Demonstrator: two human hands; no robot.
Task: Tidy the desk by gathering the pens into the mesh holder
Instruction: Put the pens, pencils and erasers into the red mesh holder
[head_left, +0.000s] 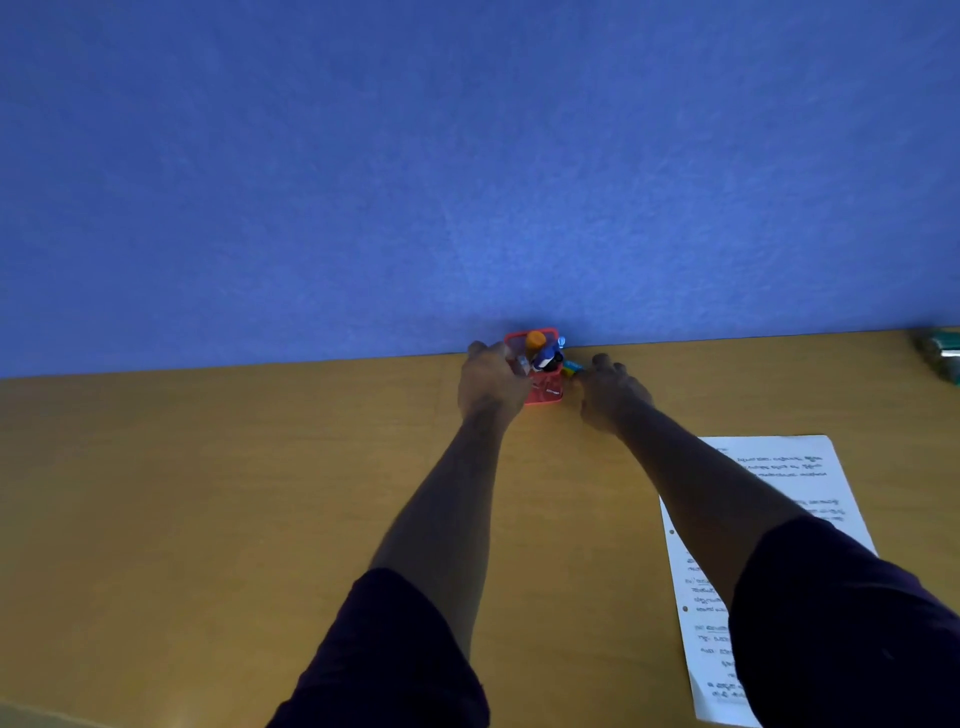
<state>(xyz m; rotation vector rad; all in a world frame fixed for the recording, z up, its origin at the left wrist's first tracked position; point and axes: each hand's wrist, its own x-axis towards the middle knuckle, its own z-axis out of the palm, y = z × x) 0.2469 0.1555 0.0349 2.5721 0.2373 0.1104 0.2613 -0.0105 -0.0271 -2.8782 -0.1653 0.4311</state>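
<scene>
While both arms reach out, the left hand (491, 382) grips the holder (543, 387).
Pens (543, 353) stand inside; the right hand (610, 392) curls over a blue-green pen (573, 368), grasp unclear.

Two bare forearms, left hand (491, 387) and right hand (610, 392) uncovered. Dark, near-black sleeves (395, 660) pushed up to about the elbow on both arms. No visible watch, rings or markings.

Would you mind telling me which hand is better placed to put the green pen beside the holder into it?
The right hand: its fingertips are already at the green pen lying just right of the red mesh holder, while the left hand is on the holder's left side, apparently steadying it.
</scene>
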